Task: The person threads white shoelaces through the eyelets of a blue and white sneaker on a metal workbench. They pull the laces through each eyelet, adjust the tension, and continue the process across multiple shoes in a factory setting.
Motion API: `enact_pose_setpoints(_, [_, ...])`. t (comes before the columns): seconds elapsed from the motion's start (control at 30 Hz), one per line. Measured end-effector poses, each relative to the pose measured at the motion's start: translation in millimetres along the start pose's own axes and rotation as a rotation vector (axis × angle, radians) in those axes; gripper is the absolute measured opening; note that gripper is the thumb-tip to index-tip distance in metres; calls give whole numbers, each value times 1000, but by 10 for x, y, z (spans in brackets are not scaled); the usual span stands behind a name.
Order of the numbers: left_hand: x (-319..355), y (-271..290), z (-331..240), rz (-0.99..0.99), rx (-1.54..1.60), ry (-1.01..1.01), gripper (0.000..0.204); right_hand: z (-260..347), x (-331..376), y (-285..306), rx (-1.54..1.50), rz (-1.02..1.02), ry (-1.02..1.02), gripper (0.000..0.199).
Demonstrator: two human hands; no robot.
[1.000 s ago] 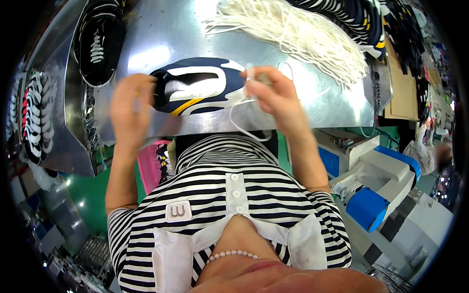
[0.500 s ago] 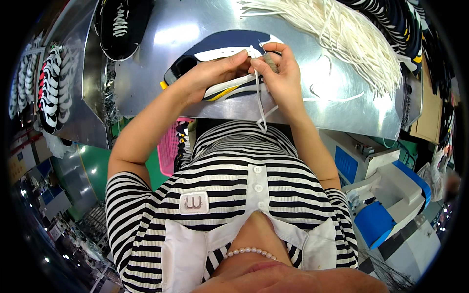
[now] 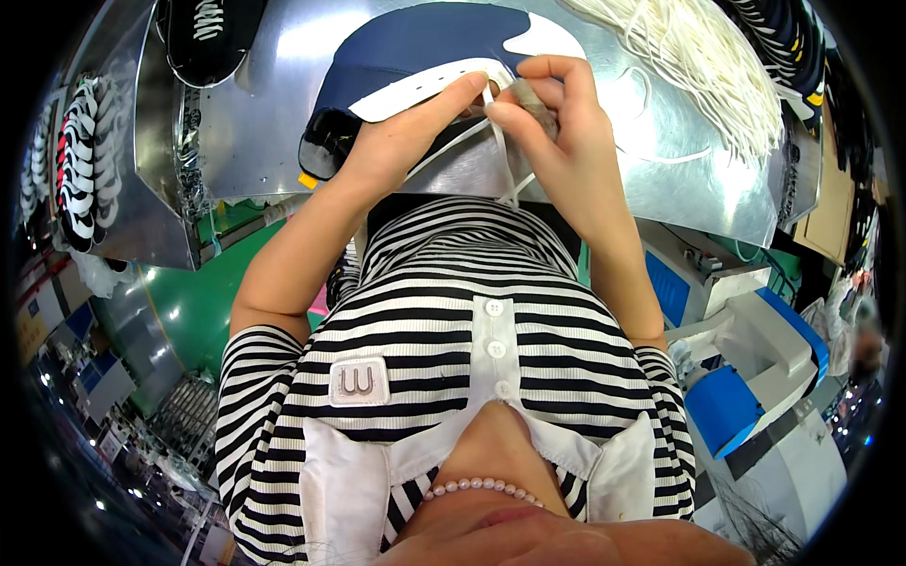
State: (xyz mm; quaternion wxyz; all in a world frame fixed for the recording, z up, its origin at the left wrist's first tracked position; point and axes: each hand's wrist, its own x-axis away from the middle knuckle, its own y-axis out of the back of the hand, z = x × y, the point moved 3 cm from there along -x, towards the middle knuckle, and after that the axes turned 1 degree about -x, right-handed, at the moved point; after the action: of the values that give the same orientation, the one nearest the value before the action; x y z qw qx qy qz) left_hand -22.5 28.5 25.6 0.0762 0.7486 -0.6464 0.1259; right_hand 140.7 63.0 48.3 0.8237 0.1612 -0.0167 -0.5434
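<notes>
The right hand (image 3: pixel 566 141) has its thumb and forefinger pinched together on the end of a white lace (image 3: pixel 505 165), just at the eyelet strip of a shoe (image 3: pixel 425 85). The rest of that lace hangs down from the pinch toward the striped shirt (image 3: pixel 453 311). The left hand (image 3: pixel 401 141) lies along the near side of the shoe, its fingers closed on the white eyelet strip, forefinger stretched toward the spot where the right hand works; the two sets of fingertips almost touch.

The shoe is dark blue with a white strip and a white patch at its far end, and it lies on its side on a shiny metal table (image 3: pixel 679 179), close to the table's near edge and right in front of the body.

The step in hand looks like feeding the lace tip through an eyelet. To do it well, the left hand should keep the strip flat and steady so the hole stays open, and the right should hold the tip short, near its end, so it does not bend before it goes in.

Further out, a heap of loose white laces (image 3: pixel 689 57) lies on the table to the right. More shoes (image 3: pixel 203 33) sit at the far left, and a blue and white machine (image 3: pixel 746 368) stands below the table's right side.
</notes>
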Motion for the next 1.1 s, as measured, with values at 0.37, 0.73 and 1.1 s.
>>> enact_pose_setpoints(0.37, [1, 7, -23, 12, -237, -127, 19, -101, 12, 61, 23, 52, -108, 16])
enact_pose_setpoints(0.73, [185, -5, -87, -42, -1043, -753, 17, -161, 13, 0, 188, -26, 89, 25])
enact_pose_setpoints(1.1, [203, 115, -4, 181, -209, -66, 25, 107, 99, 271, 43, 203, -122, 26])
